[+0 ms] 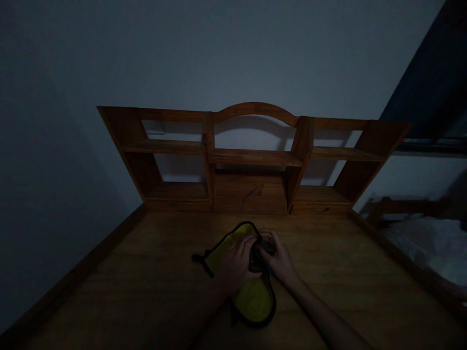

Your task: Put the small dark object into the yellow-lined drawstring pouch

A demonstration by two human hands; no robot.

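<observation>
A yellow cloth with a dark border (255, 299) lies on the wooden desk (146, 277) in dim light. Both my hands rest on its middle. My left hand (235, 262) is curled over the cloth's far half. My right hand (277, 257) is closed around a small dark object (257, 260) that sits between the two hands. I cannot make out what that object is. My left fingers also touch it.
A wooden shelf unit with an arched top (255, 155) stands at the back of the desk against a pale wall. Raised wooden rails run along the desk's left and right edges. A bed with white bedding (426, 243) lies to the right.
</observation>
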